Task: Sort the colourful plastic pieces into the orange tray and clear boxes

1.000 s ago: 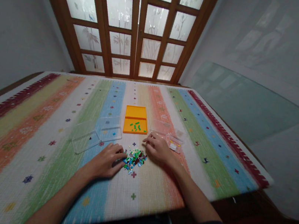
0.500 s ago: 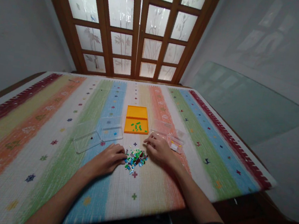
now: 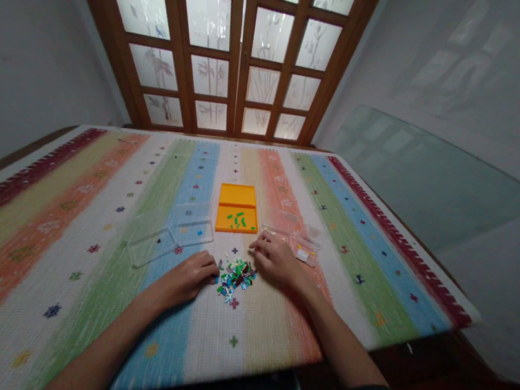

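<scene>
A heap of small toy building bricks in green, blue, white and dark brown lies on the striped cloth between my hands. At its left edge, my left hand has its fingers closed, with a small blue brick showing at the fingertips. My right hand rests on the cloth at the heap's upper right, thumb and fingers pinched together; what they hold, if anything, is too small to make out. Behind the heap, an open orange case has several green bricks in its near half.
Left of the orange case stand two clear plastic boxes, one with a blue brick, the other with a dark piece. Beyond my right hand, a clear box contains yellow and white pieces. Striped cloth covers the table.
My left hand has drawn slightly left, away from the heap, and the blue brick shows at its fingertips. My right hand has stayed nearly still.
</scene>
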A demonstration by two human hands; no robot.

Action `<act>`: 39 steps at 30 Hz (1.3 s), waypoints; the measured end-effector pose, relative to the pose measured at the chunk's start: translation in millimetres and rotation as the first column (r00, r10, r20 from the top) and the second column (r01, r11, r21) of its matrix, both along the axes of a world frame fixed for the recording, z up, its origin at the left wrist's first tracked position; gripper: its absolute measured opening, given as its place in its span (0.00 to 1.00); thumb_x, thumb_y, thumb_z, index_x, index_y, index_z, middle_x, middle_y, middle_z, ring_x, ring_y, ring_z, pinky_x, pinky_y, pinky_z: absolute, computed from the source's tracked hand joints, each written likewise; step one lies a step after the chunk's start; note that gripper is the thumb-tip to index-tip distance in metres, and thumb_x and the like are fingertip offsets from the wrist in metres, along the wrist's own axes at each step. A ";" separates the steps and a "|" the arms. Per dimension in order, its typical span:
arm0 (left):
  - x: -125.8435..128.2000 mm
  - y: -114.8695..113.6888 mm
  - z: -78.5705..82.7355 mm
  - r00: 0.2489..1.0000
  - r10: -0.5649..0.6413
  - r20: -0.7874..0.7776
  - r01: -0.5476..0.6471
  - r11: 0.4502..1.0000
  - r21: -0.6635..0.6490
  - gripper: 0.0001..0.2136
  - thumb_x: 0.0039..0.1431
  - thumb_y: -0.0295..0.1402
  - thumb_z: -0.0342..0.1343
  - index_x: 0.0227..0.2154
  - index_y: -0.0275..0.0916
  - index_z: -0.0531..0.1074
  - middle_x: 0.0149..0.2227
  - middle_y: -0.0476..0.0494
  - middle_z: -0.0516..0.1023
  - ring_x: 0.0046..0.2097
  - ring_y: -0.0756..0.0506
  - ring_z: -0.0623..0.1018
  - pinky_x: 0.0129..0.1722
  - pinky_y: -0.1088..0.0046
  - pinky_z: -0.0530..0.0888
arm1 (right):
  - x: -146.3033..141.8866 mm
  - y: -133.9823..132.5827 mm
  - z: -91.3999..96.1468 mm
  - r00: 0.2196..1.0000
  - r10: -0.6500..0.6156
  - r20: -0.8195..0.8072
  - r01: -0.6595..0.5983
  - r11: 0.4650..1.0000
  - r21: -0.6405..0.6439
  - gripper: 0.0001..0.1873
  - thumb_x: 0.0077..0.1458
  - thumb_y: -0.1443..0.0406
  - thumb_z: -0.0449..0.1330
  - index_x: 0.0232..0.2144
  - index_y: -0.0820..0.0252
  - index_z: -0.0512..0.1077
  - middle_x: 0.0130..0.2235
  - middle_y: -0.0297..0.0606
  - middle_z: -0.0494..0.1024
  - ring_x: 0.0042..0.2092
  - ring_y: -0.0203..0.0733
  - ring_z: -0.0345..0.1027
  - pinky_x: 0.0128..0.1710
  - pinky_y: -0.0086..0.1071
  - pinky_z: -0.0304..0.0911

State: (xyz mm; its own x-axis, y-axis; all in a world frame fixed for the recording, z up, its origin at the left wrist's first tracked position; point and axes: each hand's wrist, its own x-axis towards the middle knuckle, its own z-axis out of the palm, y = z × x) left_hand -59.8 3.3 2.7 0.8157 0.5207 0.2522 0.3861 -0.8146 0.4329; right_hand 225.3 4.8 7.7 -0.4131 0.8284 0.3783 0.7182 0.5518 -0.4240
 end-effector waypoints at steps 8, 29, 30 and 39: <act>2.1 -0.8 0.9 1.000 0.014 0.014 -0.013 1.000 -0.028 0.07 0.67 0.22 0.49 0.37 0.39 0.69 0.38 0.43 0.73 0.41 0.43 0.71 0.40 0.67 0.70 | 1.1 0.6 1.0 1.000 0.015 0.017 -0.015 1.000 -0.019 0.11 0.60 0.72 0.55 0.38 0.60 0.78 0.39 0.42 0.76 0.40 0.43 0.69 0.41 0.36 0.62; 3.8 2.1 1.2 0.991 0.045 0.129 -0.038 0.998 -0.055 0.06 0.66 0.23 0.50 0.37 0.39 0.69 0.35 0.45 0.73 0.38 0.45 0.73 0.37 0.70 0.69 | -0.2 -2.3 6.2 0.998 0.021 0.057 -0.019 0.999 -0.025 0.11 0.61 0.73 0.56 0.38 0.60 0.78 0.40 0.42 0.76 0.40 0.42 0.68 0.41 0.35 0.60; 4.8 1.7 0.4 0.993 0.037 0.109 -0.032 0.998 -0.048 0.06 0.66 0.23 0.49 0.37 0.39 0.68 0.35 0.45 0.73 0.38 0.44 0.73 0.37 0.70 0.69 | -0.2 -2.6 6.5 0.998 0.017 0.059 -0.015 1.000 -0.025 0.11 0.61 0.73 0.56 0.38 0.60 0.78 0.40 0.41 0.76 0.40 0.42 0.67 0.41 0.35 0.60; 5.0 -0.4 2.6 1.000 0.026 0.008 -0.026 1.000 -0.003 0.06 0.68 0.25 0.49 0.38 0.39 0.70 0.38 0.42 0.74 0.41 0.42 0.72 0.40 0.66 0.71 | -1.1 -3.4 7.4 0.998 0.022 0.063 -0.019 0.999 -0.037 0.11 0.61 0.73 0.56 0.38 0.61 0.78 0.40 0.41 0.76 0.39 0.41 0.67 0.39 0.34 0.59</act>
